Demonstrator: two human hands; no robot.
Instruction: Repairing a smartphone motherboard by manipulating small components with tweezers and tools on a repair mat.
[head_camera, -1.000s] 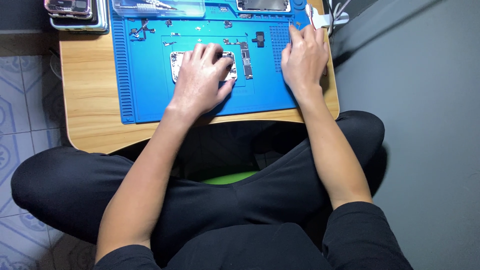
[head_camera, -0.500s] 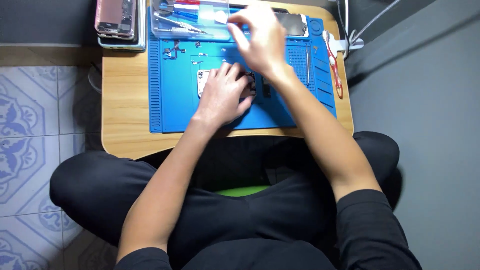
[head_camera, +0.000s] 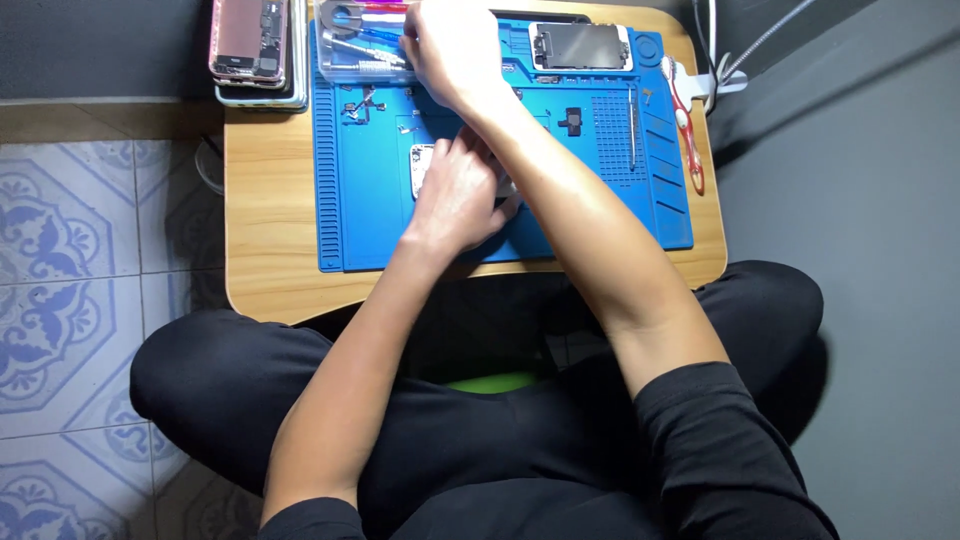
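An opened phone (head_camera: 420, 168) lies on the blue repair mat (head_camera: 600, 210), mostly covered by my left hand (head_camera: 460, 192), which presses down on it with curled fingers. My right hand (head_camera: 450, 45) reaches across over the left one to the far left of the mat. Its fingers are bunched at the edge of a clear tool tray (head_camera: 355, 48) that holds several tools. The fingers hide whether they pinch anything.
A detached phone screen (head_camera: 580, 45) lies at the mat's far edge. Small screws and parts (head_camera: 360, 105), a black part (head_camera: 572, 118) and a thin screwdriver (head_camera: 630, 125) sit on the mat. A red-handled tool (head_camera: 685, 125) lies at right. Stacked phones (head_camera: 258, 45) occupy the wooden table's (head_camera: 270, 230) far left corner.
My right hand has left the mat's right side and swung across to the tool tray at the far left. My left hand has stayed on the phone.
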